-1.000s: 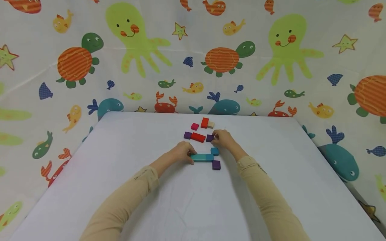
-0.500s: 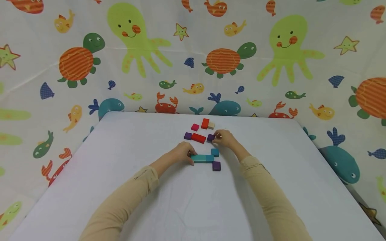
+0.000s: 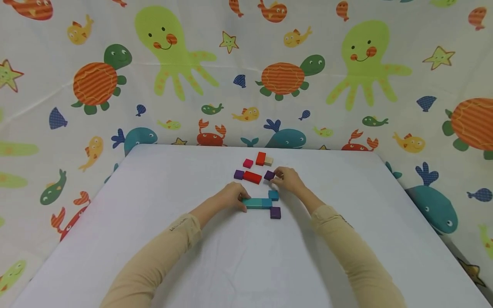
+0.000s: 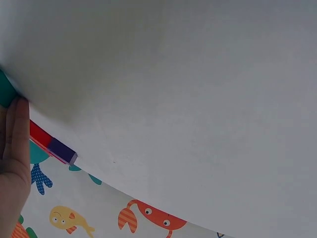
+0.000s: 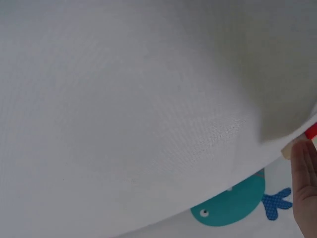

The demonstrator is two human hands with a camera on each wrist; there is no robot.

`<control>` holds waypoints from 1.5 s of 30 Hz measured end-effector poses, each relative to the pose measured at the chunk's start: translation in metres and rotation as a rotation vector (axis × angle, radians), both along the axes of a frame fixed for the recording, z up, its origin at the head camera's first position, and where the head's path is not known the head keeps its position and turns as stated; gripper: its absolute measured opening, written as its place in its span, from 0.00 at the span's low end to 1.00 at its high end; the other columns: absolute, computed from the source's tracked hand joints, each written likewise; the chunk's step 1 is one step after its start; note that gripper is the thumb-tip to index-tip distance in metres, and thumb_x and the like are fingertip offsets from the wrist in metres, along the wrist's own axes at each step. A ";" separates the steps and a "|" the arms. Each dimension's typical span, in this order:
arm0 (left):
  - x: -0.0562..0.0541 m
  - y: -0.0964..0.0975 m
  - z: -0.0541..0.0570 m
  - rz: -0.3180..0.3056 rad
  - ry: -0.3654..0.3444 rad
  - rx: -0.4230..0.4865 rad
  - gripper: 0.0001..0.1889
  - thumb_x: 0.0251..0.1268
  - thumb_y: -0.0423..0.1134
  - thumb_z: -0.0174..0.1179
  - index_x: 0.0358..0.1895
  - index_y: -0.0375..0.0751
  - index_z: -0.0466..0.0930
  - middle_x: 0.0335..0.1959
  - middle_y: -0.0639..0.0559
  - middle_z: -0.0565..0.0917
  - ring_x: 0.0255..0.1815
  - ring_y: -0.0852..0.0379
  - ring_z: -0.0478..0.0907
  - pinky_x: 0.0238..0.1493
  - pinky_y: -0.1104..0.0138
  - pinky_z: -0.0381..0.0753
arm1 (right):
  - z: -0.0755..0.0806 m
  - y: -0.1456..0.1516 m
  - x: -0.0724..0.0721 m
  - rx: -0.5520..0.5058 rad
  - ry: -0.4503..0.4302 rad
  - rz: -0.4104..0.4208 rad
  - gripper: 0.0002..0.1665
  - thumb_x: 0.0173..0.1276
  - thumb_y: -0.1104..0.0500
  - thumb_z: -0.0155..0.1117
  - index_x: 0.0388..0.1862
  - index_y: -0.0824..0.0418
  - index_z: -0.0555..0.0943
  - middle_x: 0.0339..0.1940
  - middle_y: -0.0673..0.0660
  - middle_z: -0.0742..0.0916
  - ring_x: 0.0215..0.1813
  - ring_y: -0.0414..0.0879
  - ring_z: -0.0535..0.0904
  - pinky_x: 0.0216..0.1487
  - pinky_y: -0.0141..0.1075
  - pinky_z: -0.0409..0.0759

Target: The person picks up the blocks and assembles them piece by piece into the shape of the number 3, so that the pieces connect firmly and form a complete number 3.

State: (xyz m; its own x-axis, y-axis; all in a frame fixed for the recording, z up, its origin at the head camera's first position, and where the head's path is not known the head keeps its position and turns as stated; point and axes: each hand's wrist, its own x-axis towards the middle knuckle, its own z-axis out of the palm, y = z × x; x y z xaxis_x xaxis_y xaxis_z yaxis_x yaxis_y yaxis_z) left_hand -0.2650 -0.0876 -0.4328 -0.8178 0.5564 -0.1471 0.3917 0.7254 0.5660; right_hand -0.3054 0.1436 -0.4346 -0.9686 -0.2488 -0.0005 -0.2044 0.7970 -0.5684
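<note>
In the head view my left hand (image 3: 232, 196) holds the left end of a teal block (image 3: 252, 203), whose right end meets a blue block (image 3: 266, 203). In the left wrist view, fingers (image 4: 21, 121) lie against the teal block (image 4: 6, 91). My right hand (image 3: 288, 179) pinches a small purple block (image 3: 269, 175) between thumb and fingertips. That block sits at an angle, a small gap right of a red block (image 3: 252, 177). Another purple block (image 3: 239, 174) adjoins the red block's left end.
Near the blue block are a smaller blue block (image 3: 273, 195) and a dark purple block (image 3: 275, 212). Farther back lie a pink block (image 3: 248, 163), an orange-red block (image 3: 260, 158) and a cream block (image 3: 268, 161). A sea-animal cloth (image 3: 231, 94) hangs behind the white table (image 3: 173, 171).
The purple block in my right hand has turned a little and moved slightly right, away from the red block. My left hand stays on the teal block.
</note>
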 end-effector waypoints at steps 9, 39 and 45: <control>-0.001 0.001 0.001 0.000 -0.005 -0.013 0.21 0.46 0.36 0.73 0.47 0.36 0.84 0.40 0.47 0.87 0.35 0.60 0.78 0.43 0.70 0.81 | 0.006 -0.003 0.011 -0.028 0.004 0.004 0.21 0.64 0.56 0.65 0.52 0.67 0.77 0.51 0.64 0.83 0.54 0.56 0.79 0.57 0.45 0.78; 0.001 0.000 -0.002 0.016 0.005 -0.003 0.20 0.45 0.36 0.74 0.46 0.36 0.84 0.39 0.47 0.87 0.35 0.59 0.79 0.43 0.70 0.81 | 0.021 0.008 0.073 -0.197 0.176 0.132 0.19 0.56 0.64 0.70 0.46 0.68 0.80 0.39 0.62 0.86 0.44 0.56 0.82 0.50 0.46 0.82; 0.001 0.000 -0.001 0.018 -0.015 0.004 0.21 0.45 0.36 0.73 0.47 0.36 0.84 0.40 0.46 0.87 0.36 0.59 0.80 0.44 0.69 0.82 | 0.021 0.012 0.084 -0.166 0.184 0.148 0.21 0.57 0.64 0.69 0.50 0.67 0.79 0.40 0.61 0.87 0.43 0.53 0.82 0.48 0.43 0.82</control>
State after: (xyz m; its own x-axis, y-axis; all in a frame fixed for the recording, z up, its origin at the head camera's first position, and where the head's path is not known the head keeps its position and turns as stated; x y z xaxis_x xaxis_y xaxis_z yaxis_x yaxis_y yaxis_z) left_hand -0.2639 -0.0876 -0.4334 -0.8255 0.5420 -0.1576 0.3699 0.7303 0.5742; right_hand -0.2217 0.1559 -0.4136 -0.9018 -0.3691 0.2248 -0.4233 0.6501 -0.6310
